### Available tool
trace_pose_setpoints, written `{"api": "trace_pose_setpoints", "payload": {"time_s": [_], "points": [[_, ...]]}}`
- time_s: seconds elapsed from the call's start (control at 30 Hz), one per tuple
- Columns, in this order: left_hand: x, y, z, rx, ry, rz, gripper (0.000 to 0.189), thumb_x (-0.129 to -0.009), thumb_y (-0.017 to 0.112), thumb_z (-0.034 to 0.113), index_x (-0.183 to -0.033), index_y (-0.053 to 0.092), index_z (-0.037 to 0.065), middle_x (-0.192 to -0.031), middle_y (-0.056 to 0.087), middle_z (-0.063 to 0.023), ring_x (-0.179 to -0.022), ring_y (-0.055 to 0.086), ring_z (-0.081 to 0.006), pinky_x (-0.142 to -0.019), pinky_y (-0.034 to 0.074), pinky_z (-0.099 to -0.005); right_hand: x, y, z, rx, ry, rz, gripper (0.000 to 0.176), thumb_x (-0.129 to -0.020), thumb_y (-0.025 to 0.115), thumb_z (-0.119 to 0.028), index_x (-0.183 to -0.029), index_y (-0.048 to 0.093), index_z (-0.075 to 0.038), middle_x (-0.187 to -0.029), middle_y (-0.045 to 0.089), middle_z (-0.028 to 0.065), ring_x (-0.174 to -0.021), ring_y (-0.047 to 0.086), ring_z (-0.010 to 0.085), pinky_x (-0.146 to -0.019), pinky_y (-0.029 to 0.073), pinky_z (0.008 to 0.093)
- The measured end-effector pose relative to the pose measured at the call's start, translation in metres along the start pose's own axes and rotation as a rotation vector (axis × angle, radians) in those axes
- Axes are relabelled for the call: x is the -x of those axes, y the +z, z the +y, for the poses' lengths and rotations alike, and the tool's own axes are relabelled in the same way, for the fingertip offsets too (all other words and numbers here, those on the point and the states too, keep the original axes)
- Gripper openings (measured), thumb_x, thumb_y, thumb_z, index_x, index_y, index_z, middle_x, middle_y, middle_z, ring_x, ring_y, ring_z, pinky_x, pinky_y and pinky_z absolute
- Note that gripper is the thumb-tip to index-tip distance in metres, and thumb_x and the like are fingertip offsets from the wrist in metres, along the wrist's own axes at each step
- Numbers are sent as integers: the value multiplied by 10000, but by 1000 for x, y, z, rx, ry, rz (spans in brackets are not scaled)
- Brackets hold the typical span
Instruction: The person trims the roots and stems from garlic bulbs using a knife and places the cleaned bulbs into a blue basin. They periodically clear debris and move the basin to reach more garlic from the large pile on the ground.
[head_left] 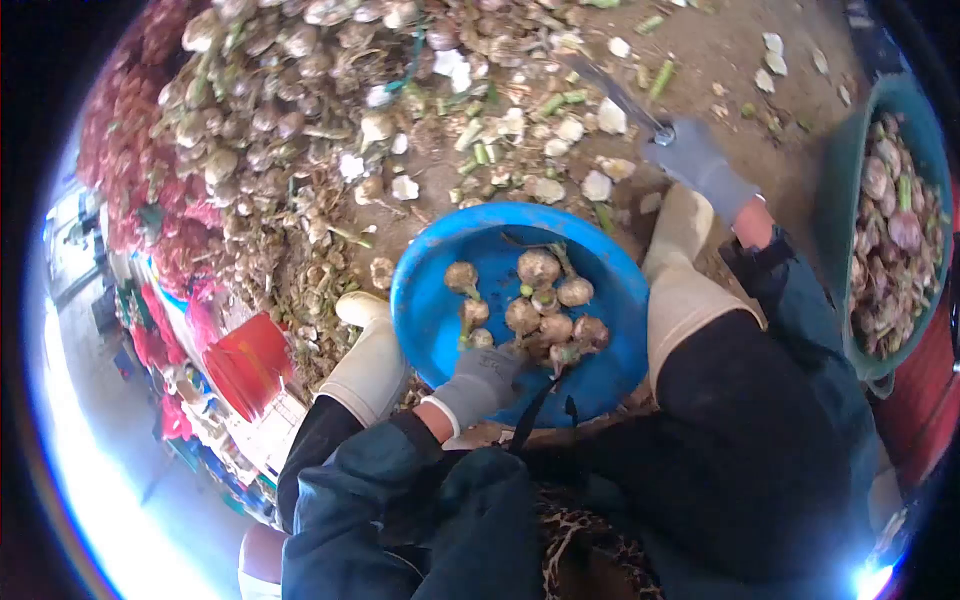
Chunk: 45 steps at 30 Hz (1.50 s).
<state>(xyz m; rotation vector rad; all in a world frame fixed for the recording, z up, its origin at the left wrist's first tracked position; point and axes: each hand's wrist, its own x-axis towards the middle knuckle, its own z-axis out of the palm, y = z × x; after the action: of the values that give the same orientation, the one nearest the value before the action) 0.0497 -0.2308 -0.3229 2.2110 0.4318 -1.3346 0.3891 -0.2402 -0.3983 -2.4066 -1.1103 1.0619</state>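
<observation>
My left hand [482,382], in a grey glove, reaches down into a blue basin [415,290] between my legs. Its fingers are curled against a cluster of garlic bulbs [556,328] with cut stems, closed on a bulb that they partly hide. Several more bulbs lie around the basin's bottom. Off to the upper right, my gloved right hand [697,165] is wrapped round a cutting tool [622,97] with a long dark blade and a round shiny piece like a pivot. The blade points away to the upper left, above the littered ground.
A big heap of garlic [290,70] covers the ground ahead and left, beside pink net sacks [140,150]. Stem cuttings and trimmed root pieces [570,130] are scattered beyond the basin. A green tub [845,250] of garlic stands right; a red bucket [248,367] sits left.
</observation>
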Motion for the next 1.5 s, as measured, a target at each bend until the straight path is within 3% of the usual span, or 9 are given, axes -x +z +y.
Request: {"api": "trace_pose_setpoints", "payload": {"time_s": [0.2,0.4,0.57,0.7,0.77,1.03,1.17,1.23,1.5], "points": [[0,1,-29,181,-85,195,282,-733,501,290,-960,506,124,-933,518,-104,-865,518,-258,-697,435,-369,-7,6,-39,22,-95,-77,298,-673,509,-328,-865,589,-115,-728,584,145,-699,559,308,-666,438,382],[-5,-19,-72,672,-684,452,517,-720,503,476,-951,523,14,-863,586,-164,-842,558,-271,-731,418,-364,-2,9,-71,117,-164,-82,295,-675,503,-323,-855,588,-107,-723,582,143,-688,561,301,-650,443,376],[-49,4,-90,1187,-632,181,515,-710,497,459,-881,561,-22,-855,585,-188,-859,554,-292,-749,414,-356,2,12,-80,155,-170,-59,326,-663,552,-315,-885,597,-81,-705,587,143,-662,574,280,-633,446,338],[-64,20,-88,845,-619,566,384,-705,523,333,-903,563,7,-770,594,-166,-740,579,-300,-660,445,-337,3,22,-74,183,-196,-180,355,-661,521,-360,-879,585,-87,-779,573,186,-747,546,339,-706,432,401],[-50,-6,-88,869,-199,385,323,-716,528,287,-900,564,24,-705,595,-118,-607,582,-250,-567,452,-312,4,23,-67,170,-210,-107,351,-653,535,-343,-893,582,-92,-787,573,189,-759,547,331,-716,432,392],[-12,-31,-142,1697,-722,825,272,-716,576,304,-814,609,52,-624,581,-88,-522,547,-143,-502,435,-251,4,12,-71,179,-97,-195,462,-617,573,-340,-989,559,-66,-836,578,185,-813,546,312,-755,424,376],[-23,11,-200,1053,-959,1182,391,-649,627,322,-940,570,67,-814,595,-136,-756,578,-238,-664,454,-303,0,16,-65,283,-138,-122,475,-611,576,-331,-993,554,-50,-797,580,191,-770,562,304,-729,436,369],[-25,11,-214,996,-1110,848,560,-592,658,345,-1062,495,88,-991,544,-158,-958,507,-284,-797,407,-345,1,13,-65,227,-93,-167,478,-613,575,-337,-992,554,-47,-779,582,187,-764,562,306,-722,439,367],[-44,35,-267,994,-1021,983,508,-588,675,313,-1019,513,98,-906,580,-138,-883,545,-269,-750,427,-335,-2,17,-54,298,-68,-176,403,-609,612,-298,-916,572,-40,-747,584,170,-717,560,317,-664,439,370]]}}
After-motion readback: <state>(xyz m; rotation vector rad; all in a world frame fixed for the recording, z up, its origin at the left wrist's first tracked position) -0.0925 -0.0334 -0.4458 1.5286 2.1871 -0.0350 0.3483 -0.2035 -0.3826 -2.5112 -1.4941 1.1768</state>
